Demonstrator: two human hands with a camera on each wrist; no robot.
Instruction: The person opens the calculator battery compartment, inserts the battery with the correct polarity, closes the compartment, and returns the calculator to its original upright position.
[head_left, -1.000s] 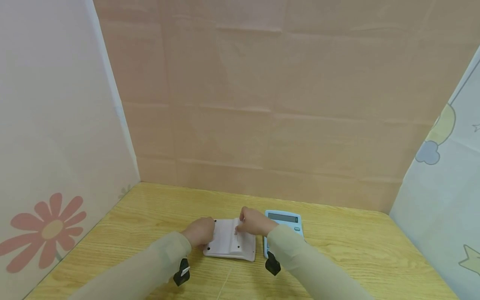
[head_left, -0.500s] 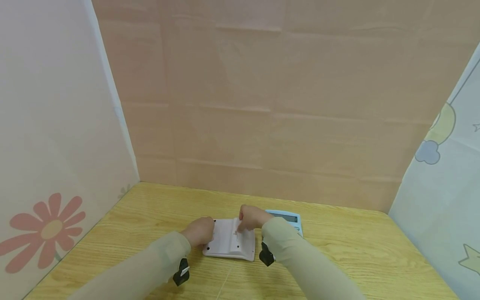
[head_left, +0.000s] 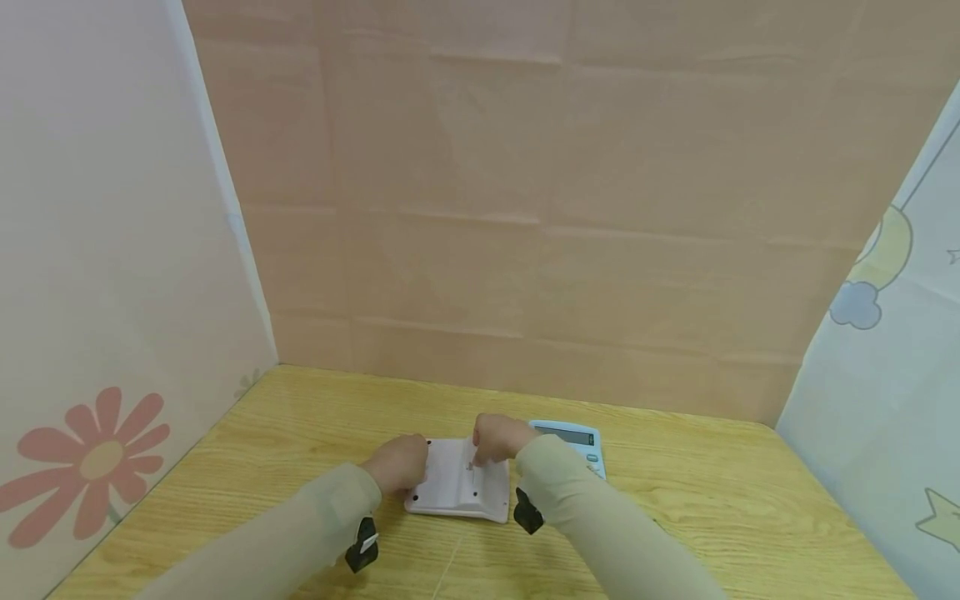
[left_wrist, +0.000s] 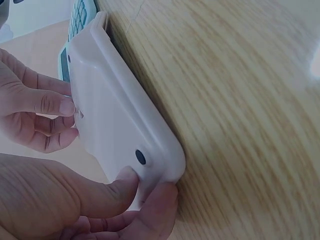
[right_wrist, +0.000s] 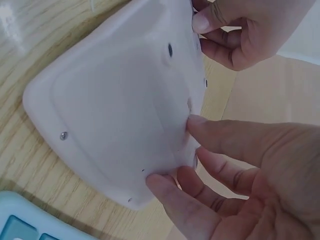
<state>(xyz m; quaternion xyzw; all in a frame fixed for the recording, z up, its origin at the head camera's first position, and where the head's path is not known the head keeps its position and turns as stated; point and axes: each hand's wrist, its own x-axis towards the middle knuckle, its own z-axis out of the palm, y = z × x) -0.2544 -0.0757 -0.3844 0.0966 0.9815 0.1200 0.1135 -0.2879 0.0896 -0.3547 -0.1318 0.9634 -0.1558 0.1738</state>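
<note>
A pale pink calculator (head_left: 450,483) lies face down, its back with dark round feet and small screws turned up. My left hand (head_left: 401,463) pinches its left edge; in the left wrist view the left thumb (left_wrist: 117,192) presses on the back beside a black foot. My right hand (head_left: 501,438) reaches over the back from the right. The right wrist view has its thumb (right_wrist: 220,132) touching near a small mark on the back, and the index finger (right_wrist: 172,197) resting on the surface closer to the right edge.
Just right of the pink one, a light blue calculator (head_left: 567,435) lies face up, partly covered by the right sleeve (head_left: 600,508). All of it rests on a wood-grain table (head_left: 720,500). A tan sheet (head_left: 525,250) hangs at the back, with printed panels on both sides.
My right hand and forearm have shifted slightly left, and its finger and thumb, spread apart before, have come closer together over the back. The left hand and both calculators stay put.
</note>
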